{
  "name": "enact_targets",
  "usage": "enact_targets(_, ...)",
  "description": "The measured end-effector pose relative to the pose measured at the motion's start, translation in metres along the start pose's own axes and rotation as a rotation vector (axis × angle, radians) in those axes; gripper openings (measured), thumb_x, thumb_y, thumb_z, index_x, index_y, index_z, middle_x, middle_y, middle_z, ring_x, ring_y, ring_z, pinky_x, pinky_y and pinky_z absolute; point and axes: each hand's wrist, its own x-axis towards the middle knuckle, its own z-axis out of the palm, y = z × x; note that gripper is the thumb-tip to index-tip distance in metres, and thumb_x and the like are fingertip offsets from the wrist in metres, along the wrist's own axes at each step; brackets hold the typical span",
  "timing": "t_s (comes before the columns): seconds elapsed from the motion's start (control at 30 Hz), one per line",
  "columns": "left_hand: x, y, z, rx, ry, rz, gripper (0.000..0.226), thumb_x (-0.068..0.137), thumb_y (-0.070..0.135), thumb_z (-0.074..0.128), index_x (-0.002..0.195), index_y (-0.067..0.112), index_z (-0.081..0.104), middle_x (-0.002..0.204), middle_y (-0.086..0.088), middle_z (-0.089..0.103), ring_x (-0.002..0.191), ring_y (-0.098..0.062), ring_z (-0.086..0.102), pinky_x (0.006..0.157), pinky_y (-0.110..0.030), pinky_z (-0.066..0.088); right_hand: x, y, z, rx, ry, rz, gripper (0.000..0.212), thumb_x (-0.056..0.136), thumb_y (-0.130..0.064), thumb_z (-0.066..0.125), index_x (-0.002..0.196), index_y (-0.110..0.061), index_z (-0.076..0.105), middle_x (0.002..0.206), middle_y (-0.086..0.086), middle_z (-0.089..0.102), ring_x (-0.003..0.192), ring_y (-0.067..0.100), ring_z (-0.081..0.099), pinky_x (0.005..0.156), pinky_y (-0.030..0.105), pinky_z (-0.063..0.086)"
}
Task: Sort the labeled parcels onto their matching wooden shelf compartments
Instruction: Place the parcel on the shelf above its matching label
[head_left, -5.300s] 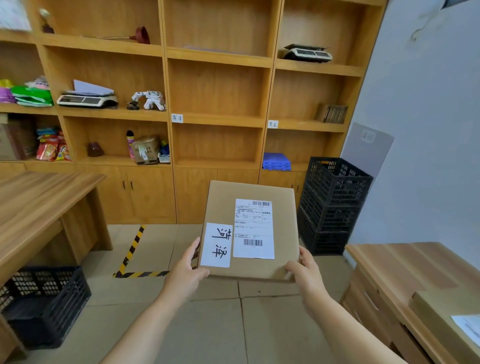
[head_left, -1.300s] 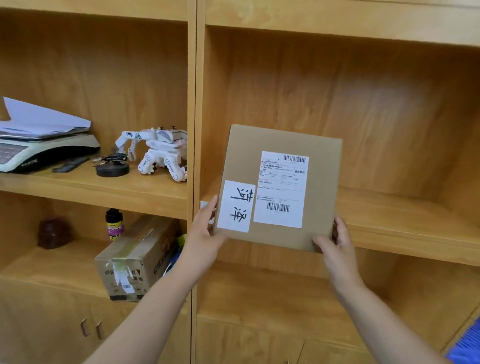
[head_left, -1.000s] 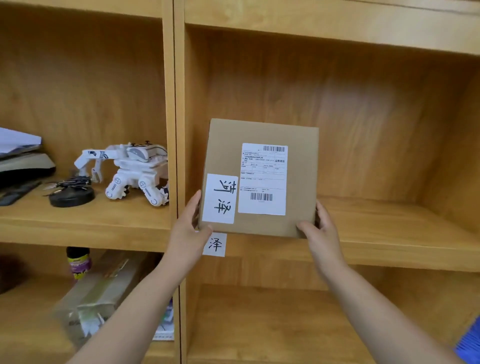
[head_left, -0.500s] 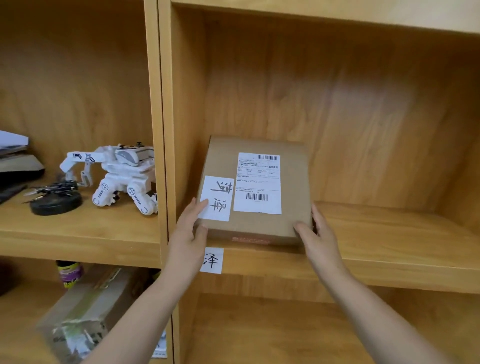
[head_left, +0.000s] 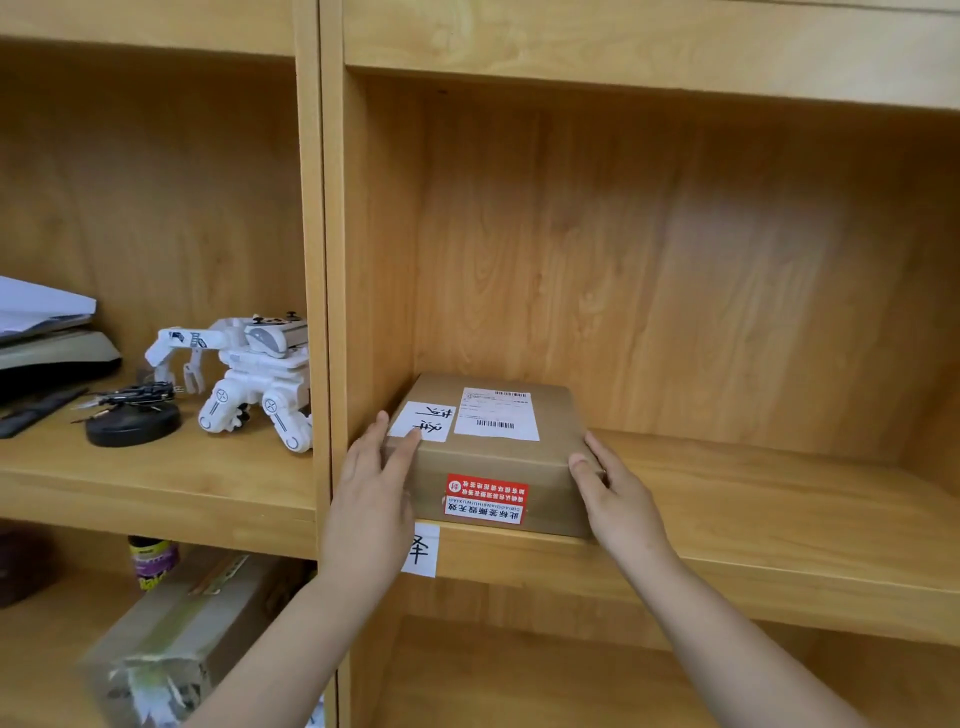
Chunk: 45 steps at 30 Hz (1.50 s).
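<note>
A brown cardboard parcel (head_left: 493, 462) lies flat on the middle shelf compartment (head_left: 753, 519), against its left wall. It bears a white handwritten label, a shipping label on top and a red sticker on its front face. My left hand (head_left: 371, 488) presses against the parcel's left front corner, fingers over the handwritten label. My right hand (head_left: 610, 493) grips the right front corner. A small white paper tag (head_left: 420, 551) with a handwritten character hangs on the shelf's front edge just below the parcel.
The compartment to the left holds a white toy robot (head_left: 244, 374), a black round stand (head_left: 132, 421) and a scale with papers (head_left: 47, 343). Below it lie a taped cardboard box (head_left: 176, 644) and a small bottle (head_left: 153, 558). A wooden divider (head_left: 319, 260) separates the compartments.
The parcel went from held upright in front of the shelf to lying flat inside the compartment, pushed further in. Both hands stayed on its front corners.
</note>
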Motion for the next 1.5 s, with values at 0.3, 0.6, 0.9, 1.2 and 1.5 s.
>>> enact_targets(0.3, -0.006, -0.010, -0.003, 0.228, -0.130, 0.144, 0.091, 0.071, 0.000, 0.061, 0.147, 0.019, 0.013, 0.156, -0.005, 0.017, 0.143, -0.022, 0.012, 0.102, -0.036, 0.042, 0.003, -0.011, 0.016, -0.121, -0.012, -0.013, 0.049, 0.096, -0.044, 0.035, 0.143, -0.031, 0.035, 0.142, -0.004, 0.050, 0.132, 0.022, 0.043, 0.111, 0.043, 0.030)
enact_targets(0.6, 0.011, -0.009, 0.001, 0.265, -0.216, 0.126, 0.085, 0.086, 0.004, 0.041, 0.138, 0.019, -0.024, 0.157, -0.006, -0.015, 0.140, -0.019, -0.022, 0.116, -0.033, 0.018, 0.020, -0.017, 0.026, -0.227, -0.033, 0.016, 0.051, 0.097, -0.045, 0.030, 0.144, -0.029, 0.031, 0.143, 0.003, 0.049, 0.131, 0.028, 0.044, 0.107, 0.042, 0.034)
enact_targets(0.9, 0.006, 0.003, -0.004, 0.216, -0.220, 0.074, 0.079, 0.086, 0.008, 0.045, 0.147, 0.018, -0.004, 0.158, -0.007, -0.006, 0.145, -0.022, -0.007, 0.114, -0.038, 0.027, 0.020, -0.011, 0.018, -0.242, -0.041, -0.038, 0.054, 0.096, -0.045, 0.032, 0.146, -0.028, 0.027, 0.145, 0.006, 0.046, 0.131, 0.027, 0.043, 0.101, 0.040, 0.037)
enact_targets(1.2, -0.030, 0.031, -0.001, 0.128, -0.116, 0.130, 0.055, 0.081, 0.013, 0.055, 0.135, 0.018, 0.043, 0.146, -0.004, 0.038, 0.132, -0.022, 0.036, 0.098, -0.034, 0.043, -0.012, -0.002, 0.003, -0.436, 0.106, -0.443, 0.056, 0.083, -0.021, 0.054, 0.137, -0.024, 0.043, 0.138, 0.000, 0.048, 0.125, 0.024, 0.042, 0.102, 0.041, 0.034)
enact_targets(1.5, -0.076, 0.052, 0.009, 0.067, -0.137, -0.038, 0.044, 0.085, 0.017, 0.054, 0.129, 0.023, 0.050, 0.144, 0.002, 0.041, 0.134, -0.017, 0.032, 0.101, -0.030, 0.038, -0.042, 0.028, 0.011, -0.340, 0.046, -0.525, 0.049, 0.076, -0.024, 0.051, 0.126, -0.026, 0.055, 0.131, -0.003, 0.054, 0.121, 0.020, 0.047, 0.099, 0.038, 0.037)
